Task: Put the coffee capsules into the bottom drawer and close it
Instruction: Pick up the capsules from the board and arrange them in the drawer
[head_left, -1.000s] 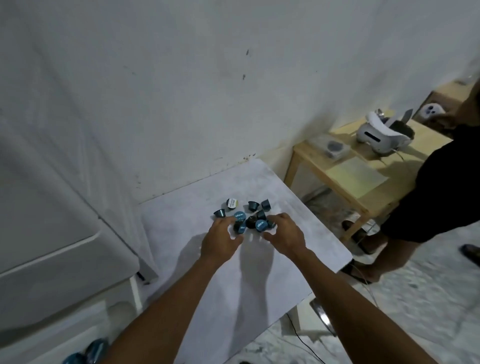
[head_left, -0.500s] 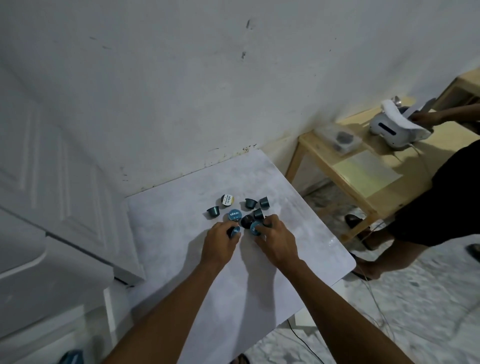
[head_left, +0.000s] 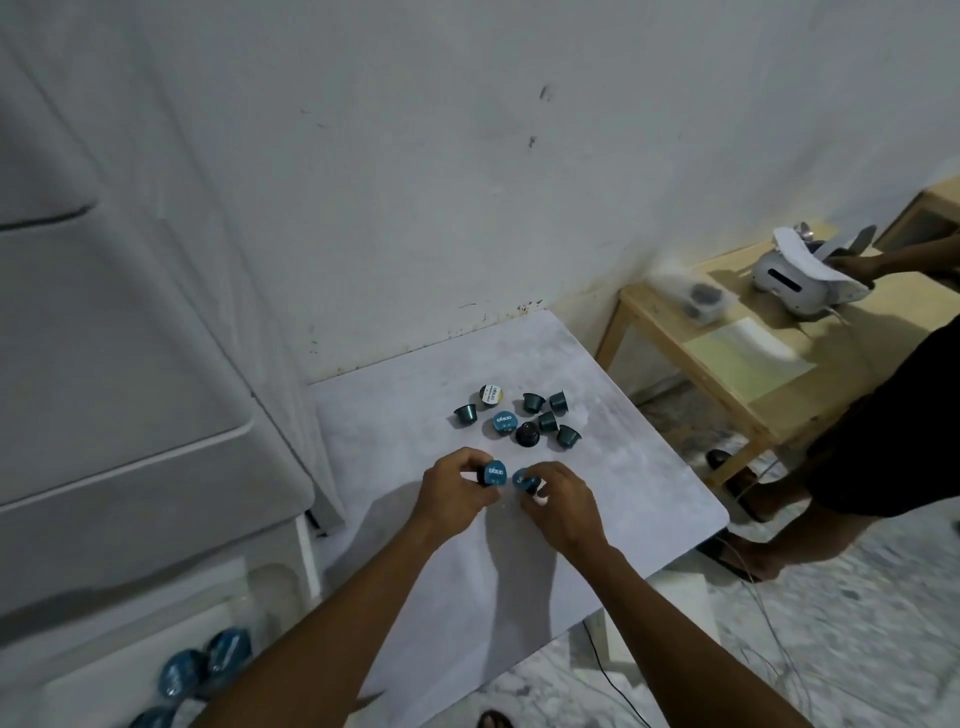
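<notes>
Several teal and dark coffee capsules (head_left: 524, 415) lie in a loose cluster on the white table (head_left: 639, 467). My left hand (head_left: 457, 491) is shut on one blue-lidded capsule (head_left: 493, 473), lifted a little in front of the cluster. My right hand (head_left: 558, 499) is shut on another blue capsule (head_left: 522, 479) beside it. The open bottom drawer (head_left: 130, 670) shows at the lower left, below the white cabinet, with a few blue capsules (head_left: 200, 665) lying inside it.
The white drawer cabinet (head_left: 130, 389) stands left of the table against the wall. At the right a wooden side table (head_left: 727, 364) bears a white headset (head_left: 795, 275), and another person (head_left: 883, 415) stands there. Cables (head_left: 769, 623) run across the floor.
Both hands closed on one capsule each and pulled back towards me from the cluster. The view shifted, bringing the open drawer into sight at the lower left.
</notes>
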